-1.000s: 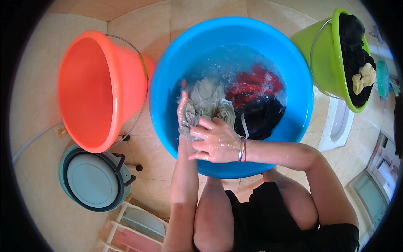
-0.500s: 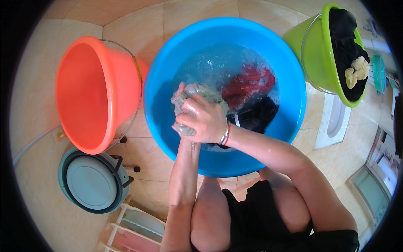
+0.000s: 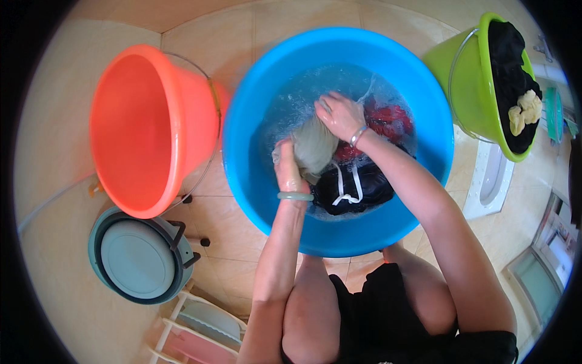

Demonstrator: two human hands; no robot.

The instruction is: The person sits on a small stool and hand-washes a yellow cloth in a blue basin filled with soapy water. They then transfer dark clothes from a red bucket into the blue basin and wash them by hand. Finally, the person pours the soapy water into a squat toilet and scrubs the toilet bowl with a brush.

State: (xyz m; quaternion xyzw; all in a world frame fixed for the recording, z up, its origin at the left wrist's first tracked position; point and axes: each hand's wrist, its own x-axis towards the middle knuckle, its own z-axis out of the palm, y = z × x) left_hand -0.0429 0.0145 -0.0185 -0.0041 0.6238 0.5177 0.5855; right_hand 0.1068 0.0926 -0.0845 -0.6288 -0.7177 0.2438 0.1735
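Note:
A blue round tub (image 3: 267, 67) of soapy water stands before my knees. In it, a wet grey-green cloth garment (image 3: 315, 145) is spread between my two hands at the water's surface. My left hand (image 3: 288, 167), with a pale green bangle at the wrist, is closed on the cloth's left edge. My right hand (image 3: 341, 115), a silver bangle at its wrist, grips the cloth's upper right part with bent fingers. Red cloth (image 3: 391, 121) floats to the right of it. Below lies a black garment (image 3: 357, 188) with a white drawstring, partly under water.
An orange bucket (image 3: 133, 130) lies tilted in view at the left, above a grey-green folding basin (image 3: 136, 258). A green bucket (image 3: 445, 67) at the right holds black cloth (image 3: 506, 51) and a cream cloth (image 3: 526, 112). A white floor toilet (image 3: 491, 176) sits beyond the tub.
The grey-green garment went from a bunched wad between both hands to being spread out. My right hand moved up and right, away from the left. The black garment's drawstring now shows.

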